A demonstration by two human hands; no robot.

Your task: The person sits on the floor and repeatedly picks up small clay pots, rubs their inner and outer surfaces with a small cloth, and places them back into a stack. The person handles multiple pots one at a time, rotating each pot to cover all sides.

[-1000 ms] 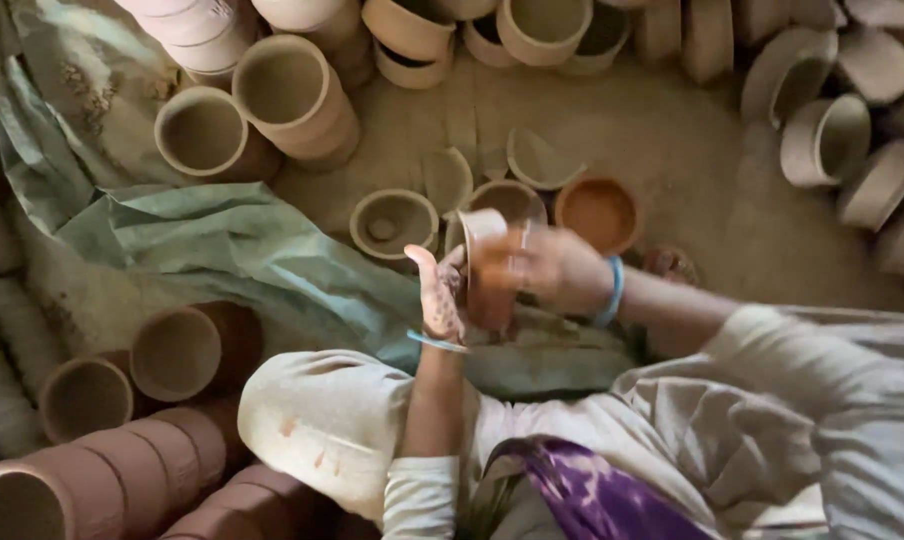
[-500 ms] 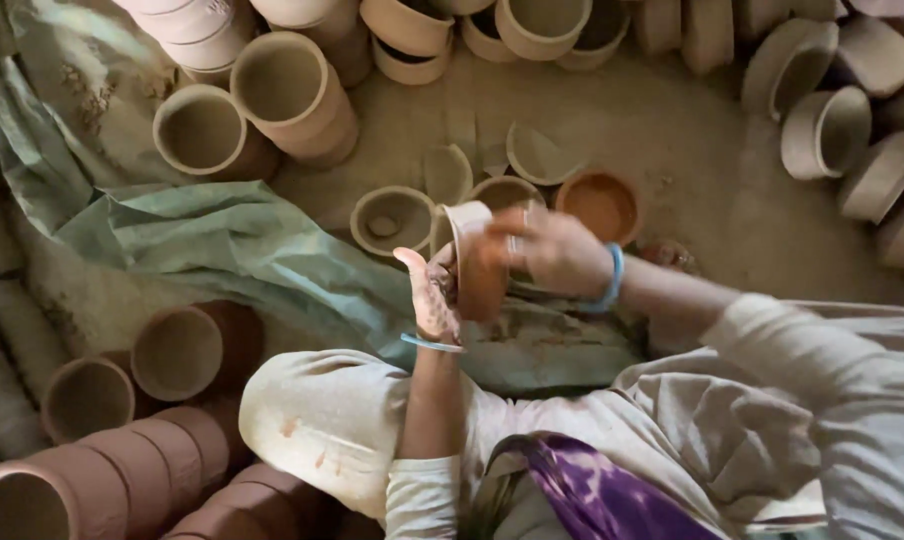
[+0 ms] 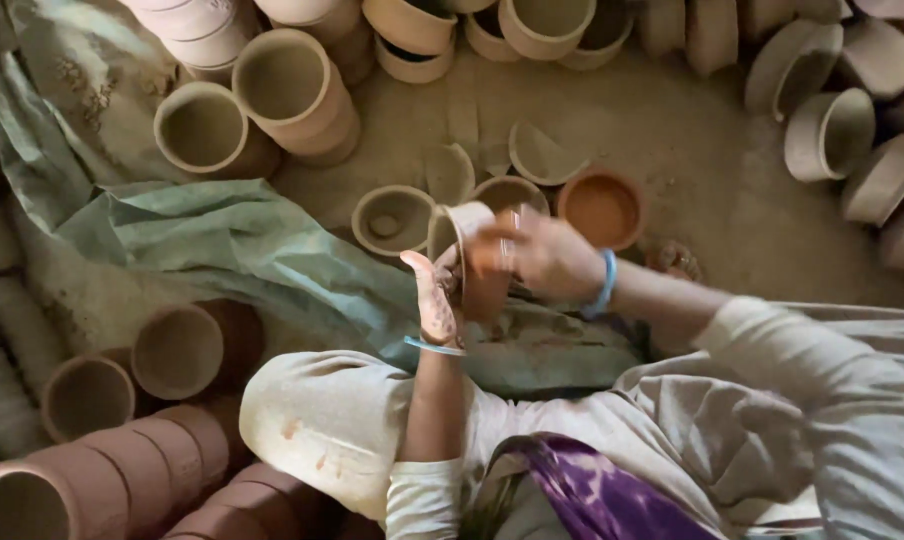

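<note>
- The person sits on the earthen floor (image 3: 662, 130), looking down at both hands, which meet around one small clay cup (image 3: 472, 255) held above the lap.
- The right hand (image 3: 547, 255) comes in from the right; its grip is clamped on the cup's side and rim, fingers wrapped over the wall. A blue bangle (image 3: 606, 284) sits on that wrist.
- The left hand (image 3: 437, 300) rises from below with the palm toward the cup, fingers straight and pressed against its left side rather than curled about it; whether this grip closes on the cup cannot be told. A thin blue bangle (image 3: 434, 346) circles that wrist too.
- The cup is tilted, its pale open mouth turned up and to the left, its reddish-brown body between the two hands.
- Just beyond the hands lie a shallow clay bowl (image 3: 392, 218) and an orange clay dish (image 3: 602, 205), with curved broken shards (image 3: 542, 155) near them on the floor.
- A crumpled green cloth (image 3: 222, 240) spreads from the upper left down under the hands.
- Tall unfired clay pots (image 3: 292, 90) stand at the top left, and more pots lie on their sides at the right edge (image 3: 827, 130).
- Stacked reddish clay cups (image 3: 152, 440) lie in rows at the lower left, beside the person's knee.
</note>
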